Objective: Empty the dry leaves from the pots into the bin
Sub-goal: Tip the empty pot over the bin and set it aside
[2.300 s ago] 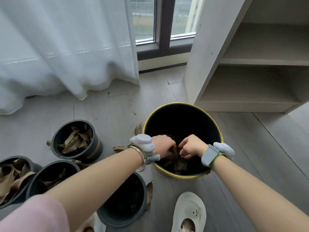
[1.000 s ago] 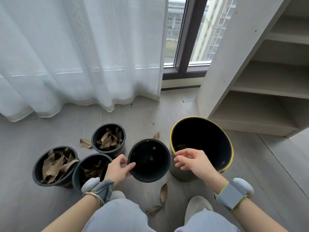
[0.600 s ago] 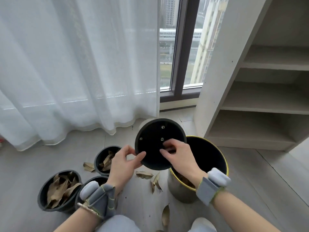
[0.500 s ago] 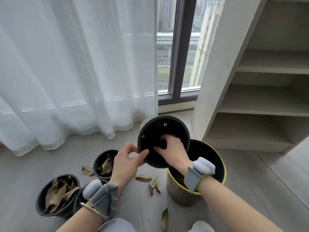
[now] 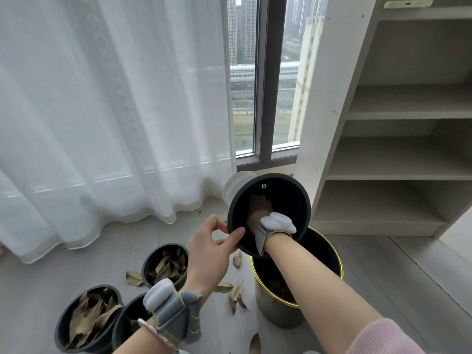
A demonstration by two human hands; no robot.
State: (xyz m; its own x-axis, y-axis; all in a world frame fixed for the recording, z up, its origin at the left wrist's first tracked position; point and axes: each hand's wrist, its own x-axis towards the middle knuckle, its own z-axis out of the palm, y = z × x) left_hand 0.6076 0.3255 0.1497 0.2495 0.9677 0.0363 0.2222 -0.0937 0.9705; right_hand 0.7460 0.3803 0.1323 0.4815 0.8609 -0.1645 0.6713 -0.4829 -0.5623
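An empty black pot (image 5: 293,200) is held up in the air, tipped with its mouth toward me, just above the yellow-rimmed black bin (image 5: 329,256). My left hand (image 5: 212,249) pinches the pot's left rim. My right hand (image 5: 258,208) is inside the pot up to the wrist; its fingers are lost in the dark near the bottom. Dry leaves (image 5: 278,287) lie in the bin. On the floor to the left stand a pot with leaves (image 5: 166,264), a second one (image 5: 86,318), and a third (image 5: 127,320) partly hidden by my left wrist.
Loose dry leaves (image 5: 237,295) are scattered on the grey floor between the pots and the bin. A white curtain (image 5: 102,111) hangs at the left, a window (image 5: 263,80) behind, and a shelf unit (image 5: 398,149) at the right. A pale container (image 5: 235,185) stands behind the held pot.
The empty pot was lifted off the floor by my left hand and tipped above the bin. My right hand went from its rim deep into it.
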